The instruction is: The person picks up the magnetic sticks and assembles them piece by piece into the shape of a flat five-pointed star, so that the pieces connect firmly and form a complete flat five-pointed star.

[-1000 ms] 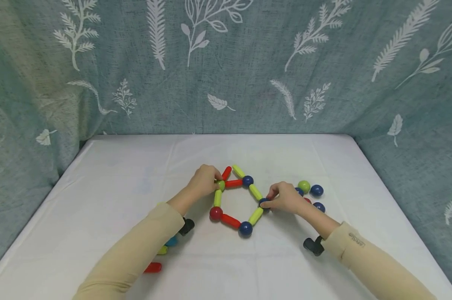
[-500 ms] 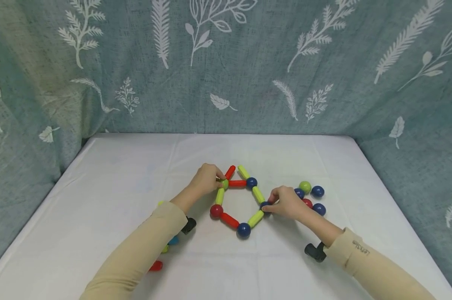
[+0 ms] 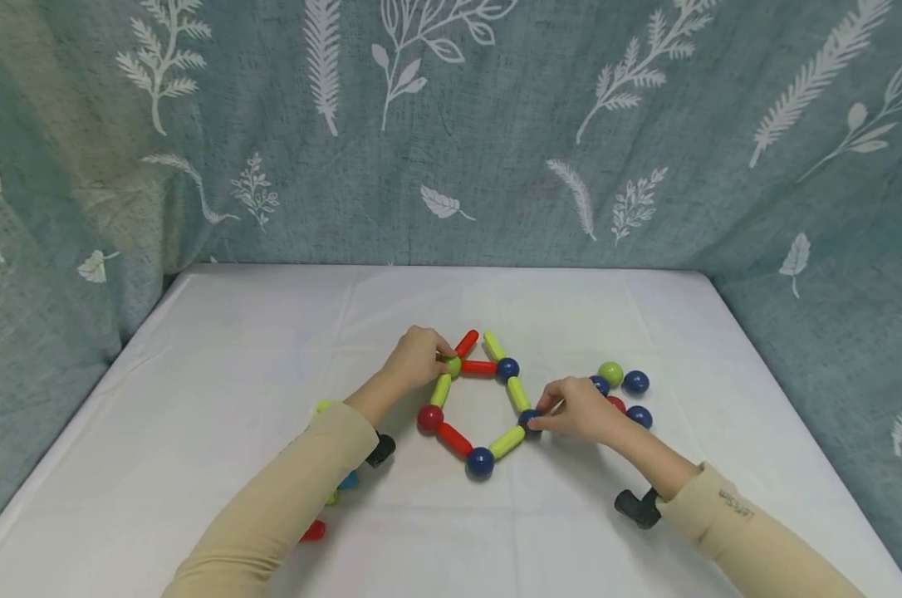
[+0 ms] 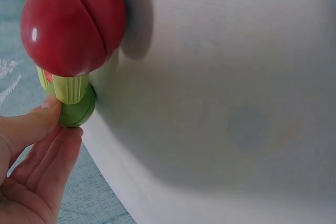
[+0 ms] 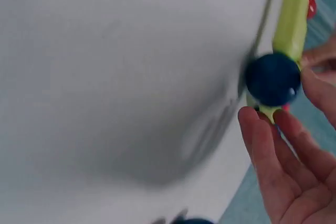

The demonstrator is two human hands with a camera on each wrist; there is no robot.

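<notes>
Sitting between right fingers (image 5: 266,150) (seemingly pinched) is a blue ball (image 5: 273,79).

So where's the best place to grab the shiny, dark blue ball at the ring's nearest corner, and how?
I'd pinch the shiny, dark blue ball around its widest part, left and right, coming from the near side. It's round and bare there, while the glossy, red, rounded stick and glossy, yellow-green, rounded stick meet it on the far side.

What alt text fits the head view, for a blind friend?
A person's left hand pinches a green ball and the right hand a blue ball, corners of a five-sided ring joined by rods on a white table. Loose balls lie at right.
</notes>
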